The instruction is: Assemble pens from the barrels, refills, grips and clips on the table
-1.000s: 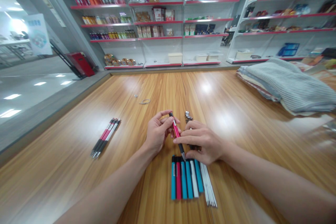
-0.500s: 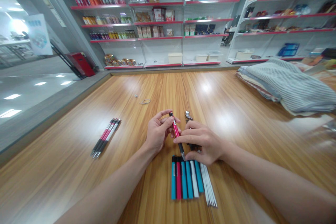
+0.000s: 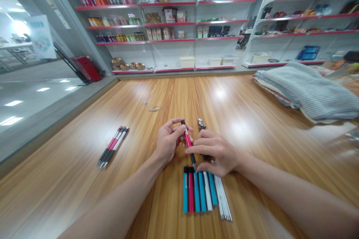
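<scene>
Both my hands hold one red pen (image 3: 187,141) with a black grip over the wooden table (image 3: 84,179). My left hand (image 3: 168,142) pinches its upper end; my right hand (image 3: 215,151) grips its lower part, fingers closed, tip pointing down toward me. Just below the hands lies a row of several pen barrels (image 3: 198,192), teal, red and white, side by side. Thin white refills (image 3: 223,198) lie to their right. A small pile of metal parts (image 3: 200,123) sits just beyond my right hand.
A bundle of several red, black and white pens (image 3: 112,146) lies to the left. A rubber band (image 3: 155,108) and a tiny ring (image 3: 145,102) lie farther out. Folded striped cloth (image 3: 308,89) sits at the right. Shop shelves (image 3: 168,22) stand behind the table.
</scene>
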`<state>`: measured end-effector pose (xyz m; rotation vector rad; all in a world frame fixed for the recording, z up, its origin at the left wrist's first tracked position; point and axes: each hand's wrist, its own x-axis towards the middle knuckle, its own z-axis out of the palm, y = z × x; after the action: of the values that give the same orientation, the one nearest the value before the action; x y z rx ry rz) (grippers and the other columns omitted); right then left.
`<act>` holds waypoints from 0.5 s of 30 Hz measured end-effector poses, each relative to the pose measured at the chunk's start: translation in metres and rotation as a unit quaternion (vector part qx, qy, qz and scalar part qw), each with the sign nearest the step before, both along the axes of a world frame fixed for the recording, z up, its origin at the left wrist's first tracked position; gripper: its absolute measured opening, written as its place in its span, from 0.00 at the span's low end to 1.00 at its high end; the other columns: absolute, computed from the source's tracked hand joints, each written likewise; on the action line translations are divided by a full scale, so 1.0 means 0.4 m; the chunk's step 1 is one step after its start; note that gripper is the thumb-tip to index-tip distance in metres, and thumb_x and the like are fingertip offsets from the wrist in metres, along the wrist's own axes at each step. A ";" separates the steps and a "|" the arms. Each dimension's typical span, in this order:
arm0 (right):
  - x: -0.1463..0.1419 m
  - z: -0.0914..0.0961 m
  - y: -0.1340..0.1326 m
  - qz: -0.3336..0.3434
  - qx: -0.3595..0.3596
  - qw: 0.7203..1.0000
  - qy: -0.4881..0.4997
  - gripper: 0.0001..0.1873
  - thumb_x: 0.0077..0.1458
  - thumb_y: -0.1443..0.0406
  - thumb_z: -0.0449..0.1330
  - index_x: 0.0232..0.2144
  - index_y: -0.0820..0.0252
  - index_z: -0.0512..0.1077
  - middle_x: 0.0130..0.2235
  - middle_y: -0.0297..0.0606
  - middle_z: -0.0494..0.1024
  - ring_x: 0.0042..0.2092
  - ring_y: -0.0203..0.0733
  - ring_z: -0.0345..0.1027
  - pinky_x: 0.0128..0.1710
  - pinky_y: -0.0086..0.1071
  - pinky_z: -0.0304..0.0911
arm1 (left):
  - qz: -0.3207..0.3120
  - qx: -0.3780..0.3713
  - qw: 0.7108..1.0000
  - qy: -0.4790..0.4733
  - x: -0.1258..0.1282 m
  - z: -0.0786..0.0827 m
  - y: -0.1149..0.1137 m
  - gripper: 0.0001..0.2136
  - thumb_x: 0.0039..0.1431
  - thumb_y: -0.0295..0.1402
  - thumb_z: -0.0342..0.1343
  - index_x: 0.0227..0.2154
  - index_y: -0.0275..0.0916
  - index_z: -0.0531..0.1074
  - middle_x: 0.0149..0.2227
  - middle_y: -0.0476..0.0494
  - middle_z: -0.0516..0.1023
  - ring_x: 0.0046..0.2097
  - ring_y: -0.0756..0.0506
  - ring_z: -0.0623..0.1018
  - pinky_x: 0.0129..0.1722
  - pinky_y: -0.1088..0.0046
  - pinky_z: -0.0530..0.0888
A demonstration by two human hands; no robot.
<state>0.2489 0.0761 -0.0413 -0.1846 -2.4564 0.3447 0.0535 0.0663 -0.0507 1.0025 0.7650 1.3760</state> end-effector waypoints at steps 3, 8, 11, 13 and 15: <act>-0.001 -0.001 0.000 -0.003 0.007 1.000 -0.005 0.26 0.54 0.56 0.62 0.52 0.62 0.68 0.40 0.44 0.76 0.40 0.46 0.64 0.40 0.42 0.62 | -0.001 0.003 1.000 0.002 0.000 0.000 0.000 0.18 0.56 0.35 0.61 0.45 0.36 0.63 0.35 0.39 0.79 0.25 0.45 0.79 0.16 0.79 0.68; -0.002 -0.001 0.002 -0.011 0.007 1.000 -0.022 0.25 0.55 0.56 0.61 0.52 0.61 0.69 0.40 0.44 0.75 0.40 0.46 0.64 0.41 0.42 0.62 | 0.006 0.013 1.000 0.006 0.003 0.004 -0.002 0.21 0.56 0.35 0.60 0.50 0.37 0.62 0.36 0.39 0.79 0.26 0.46 0.79 0.17 0.78 0.68; -0.003 -0.002 0.002 -0.016 0.010 1.000 -0.020 0.25 0.55 0.56 0.61 0.52 0.61 0.69 0.40 0.45 0.75 0.39 0.45 0.63 0.40 0.42 0.62 | 0.010 0.018 1.000 0.006 0.005 0.006 -0.003 0.23 0.55 0.36 0.61 0.52 0.37 0.61 0.37 0.40 0.78 0.25 0.47 0.78 0.18 0.77 0.69; -0.004 -0.003 0.000 -0.019 0.012 1.000 -0.015 0.25 0.54 0.56 0.62 0.52 0.61 0.69 0.39 0.44 0.74 0.39 0.45 0.63 0.40 0.41 0.61 | 0.009 0.020 1.000 0.005 0.005 0.006 -0.002 0.24 0.55 0.36 0.61 0.52 0.38 0.61 0.36 0.40 0.78 0.25 0.48 0.78 0.19 0.77 0.70; -0.004 -0.003 -0.002 -0.022 0.012 1.000 -0.008 0.26 0.54 0.56 0.62 0.53 0.60 0.68 0.39 0.44 0.74 0.40 0.45 0.63 0.41 0.41 0.62 | 0.010 0.021 1.000 0.002 0.004 0.005 -0.001 0.25 0.54 0.36 0.61 0.53 0.38 0.61 0.36 0.41 0.78 0.25 0.48 0.77 0.20 0.76 0.70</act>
<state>0.2471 0.0751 -0.0425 -0.2305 -2.4672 0.2953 0.0550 0.0658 -0.0487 1.0327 0.7543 1.4121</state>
